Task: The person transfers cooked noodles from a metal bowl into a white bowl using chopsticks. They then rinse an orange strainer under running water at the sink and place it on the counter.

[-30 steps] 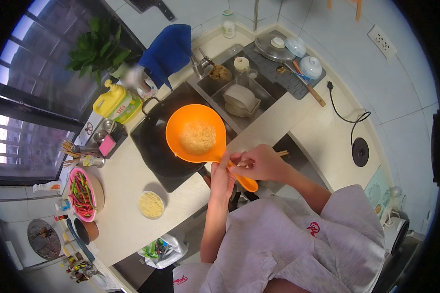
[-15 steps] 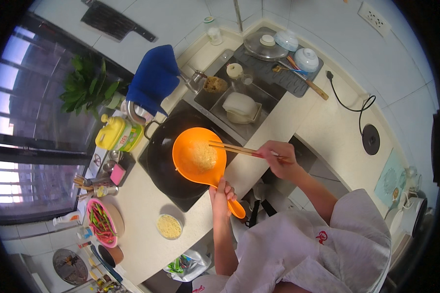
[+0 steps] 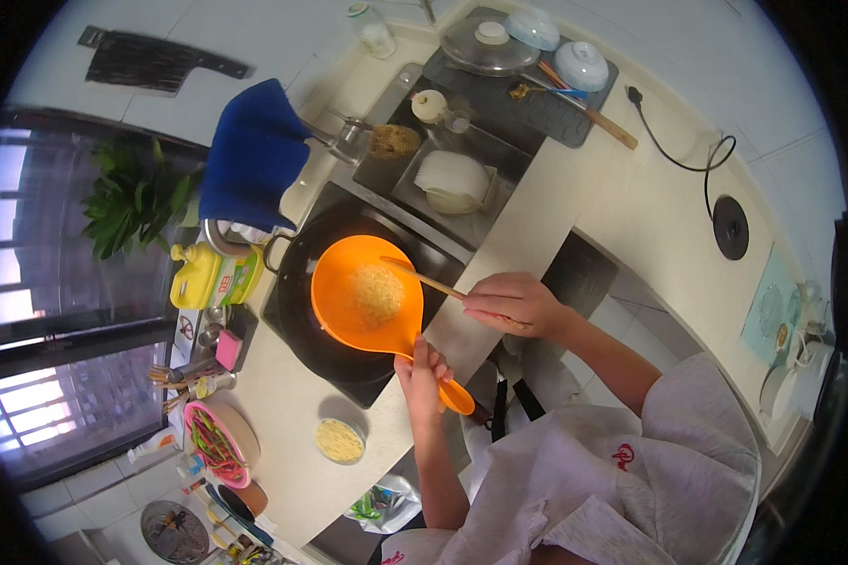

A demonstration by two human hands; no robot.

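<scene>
My left hand (image 3: 422, 379) is wrapped round the handle of an orange long-handled bowl (image 3: 337, 268), holding it above a black wok (image 3: 295, 325). A mound of pale yellow, crumbly food (image 3: 377, 295) lies in the bowl. From the right, my right hand (image 3: 513, 306) grips a pair of wooden chopsticks (image 3: 432, 281). Their tips reach inside the bowl, just beyond the mound; whether they touch the food I cannot tell. The wok sits on the dark stove, partly covered by the bowl. Nearer on the counter stands a small bowl of pale yellow bits (image 3: 340, 441).
Beyond the wok is a sink (image 3: 499, 202) with a white container in it. A drying mat (image 3: 567, 124) carries a lid and bowls. At left stand a yellow jug (image 3: 196, 278) and a pink basin (image 3: 248, 443) of long green and red vegetables. A blue cloth (image 3: 254, 155) hangs near the faucet.
The chopstick tips have moved toward the bowl's far side, and the chopsticks slant more. My right hand has turned and lowered slightly. The left hand keeps its hold; the whole view has shifted.
</scene>
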